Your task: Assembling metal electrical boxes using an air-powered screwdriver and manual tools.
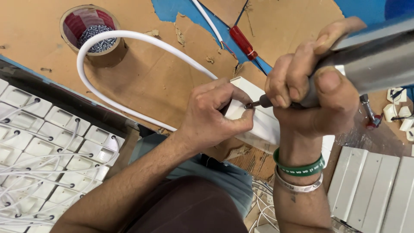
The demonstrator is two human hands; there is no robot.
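The left hand [213,116] is closed in a pinch, thumb and forefinger pressed together on a small dark screw [249,105] at the top face of a white plastic box [258,123]. The box lies on the cardboard-covered table [142,82], near its front edge, directly under and just right of that hand. The right hand [310,92] is wrapped tight around the grey handle of a powered screwdriver [371,58], whose dark bit points left and meets the screw right at the left fingertips. So the screw sits between the two hands, touching the left thumb and the tool tip.

A white cable [108,51] runs out from behind the left hand, loops wide across the cardboard toward the table's back left, and comes back to the front edge. Inside that loop's far side stands a roll of brown tape [92,32] holding a heap of silver screws [97,38]. A red-handled screwdriver [243,42] lies at the back, on a torn patch showing blue. The right wrist carries a green band [299,169] and a silvery one just below it. To the left, below the table edge, lie rows of white boxes with cables [47,146]; white ribbed panels [375,190] lie at the lower right.
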